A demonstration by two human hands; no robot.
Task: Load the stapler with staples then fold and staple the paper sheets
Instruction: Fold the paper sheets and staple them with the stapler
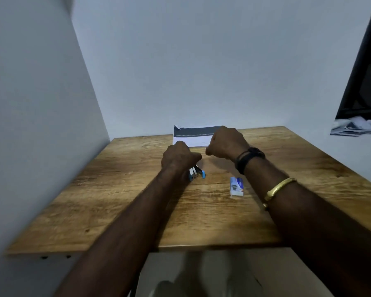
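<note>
Beside the right forearm: a small staple box (236, 187) lies flat on the wooden table (116, 211), blue-and-white face up; I cannot see what is inside it.
Stapler: the blue stapler (197, 173) sits just left of the box, apart from it and partly hidden under the left wrist.
Left hand: the left hand (179, 156) is curled knuckles-up right over the stapler; whether it grasps it I cannot tell.
Right hand: the right hand (227, 142) is curled too, fingertips drawn together near the left hand's; whether they pinch anything I cannot tell.
Paper sheets: the paper sheets (191, 137) lie at the far edge against the back wall, partly behind the right hand.
Edges: a side wall runs along the table's left edge.
Open room: bare wood spreads from stapler and box to the near edge, crossed by both forearms.
</note>
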